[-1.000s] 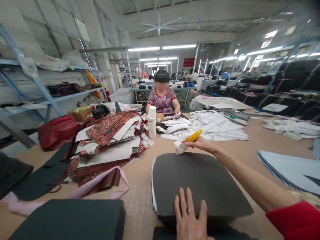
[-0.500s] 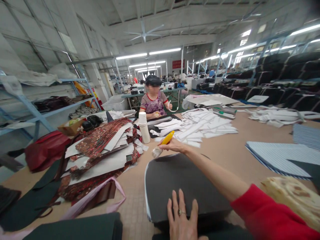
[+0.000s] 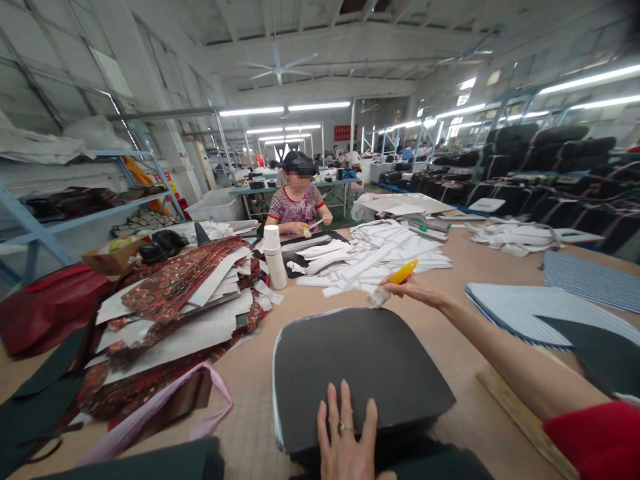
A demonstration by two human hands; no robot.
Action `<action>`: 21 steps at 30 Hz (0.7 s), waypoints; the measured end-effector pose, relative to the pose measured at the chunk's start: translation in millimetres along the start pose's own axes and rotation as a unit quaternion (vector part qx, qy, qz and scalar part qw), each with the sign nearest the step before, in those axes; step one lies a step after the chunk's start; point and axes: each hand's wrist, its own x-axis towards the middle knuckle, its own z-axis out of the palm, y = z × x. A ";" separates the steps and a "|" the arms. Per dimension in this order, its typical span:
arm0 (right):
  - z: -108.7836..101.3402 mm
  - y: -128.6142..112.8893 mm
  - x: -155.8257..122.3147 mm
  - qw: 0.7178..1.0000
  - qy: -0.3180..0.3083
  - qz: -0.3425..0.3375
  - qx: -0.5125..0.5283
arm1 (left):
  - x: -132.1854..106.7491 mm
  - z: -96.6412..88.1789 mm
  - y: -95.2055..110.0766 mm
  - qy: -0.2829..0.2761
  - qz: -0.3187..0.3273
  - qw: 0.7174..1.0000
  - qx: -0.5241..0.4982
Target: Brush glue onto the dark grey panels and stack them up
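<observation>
Before me lies a thick stack of dark grey panels [image 3: 360,360] with rounded corners, its left and far edges whitish. My left hand [image 3: 347,427], a ring on one finger, lies with spread fingers on the near part of the top panel. In my right hand [image 3: 407,288] is a paintbrush [image 3: 401,272] with a yellow handle, held by closed fingers. Its pale bristles [image 3: 379,297] point down and left, at the far edge of the stack; whether they touch it I cannot tell.
To the left is a heap of brown patterned and white sheets [image 3: 170,320]. Stacked paper cups [image 3: 274,260] stand beyond it. White strips [image 3: 380,250] are spread before a co-worker [image 3: 297,200] across the table. Blue-striped pieces [image 3: 520,310] lie at right.
My right hand has carried the paintbrush rightward along the far edge of the stack. My left hand stays on the top panel. The whole view has shifted slightly.
</observation>
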 end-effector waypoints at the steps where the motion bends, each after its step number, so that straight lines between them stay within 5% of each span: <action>1: -2.6 0.2 -3.4 1.000 0.012 0.001 0.002 | 0.0 0.9 -0.3 0.004 0.002 1.000 0.009; 10: 45.9 -6.6 23.8 0.998 0.000 -0.025 0.051 | -1.4 -0.3 -6.6 0.029 0.040 0.997 0.052; 18: -16.2 25.3 -34.9 0.993 0.111 0.019 0.022 | -1.1 -9.0 -3.3 0.015 0.037 0.999 0.034; 21: -24.8 25.9 -55.0 0.986 0.163 0.032 0.011 | -1.4 -12.4 0.0 0.016 0.036 0.998 0.050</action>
